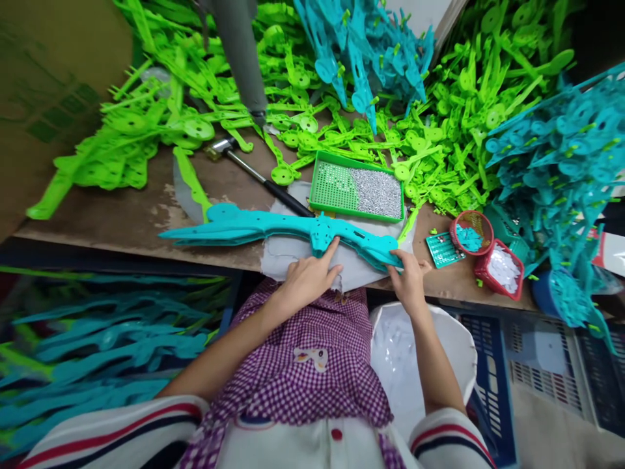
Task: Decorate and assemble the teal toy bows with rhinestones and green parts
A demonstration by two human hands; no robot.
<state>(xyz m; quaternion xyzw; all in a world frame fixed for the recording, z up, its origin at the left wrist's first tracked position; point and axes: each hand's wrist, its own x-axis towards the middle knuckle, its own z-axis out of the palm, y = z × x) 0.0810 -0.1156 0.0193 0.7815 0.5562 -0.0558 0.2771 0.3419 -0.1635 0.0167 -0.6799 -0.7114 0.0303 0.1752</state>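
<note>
A long blue plastic part (288,225) lies across the front of the workbench, partly on a grey cloth (283,257). It is wing-like, with a pointed left end and a raised boss near its middle. My left hand (312,277) rests at this boss, index finger stretched out against it and thumb apart. At the part's right end, my right hand (407,280) grips the edge between thumb and fingers. Just behind the part stands a green perforated tray (336,185) with small silvery pieces heaped in its right half. A hammer (254,172) with a black handle reaches behind the part.
Piles of lime-green plastic parts (469,143) and blue parts (561,143) crowd the back and right. A grey post-like tool (239,58) comes down from above. Small red baskets (515,290) stand at right. Below the bench are a white-lined bin (456,339) and stacked blue parts (122,342).
</note>
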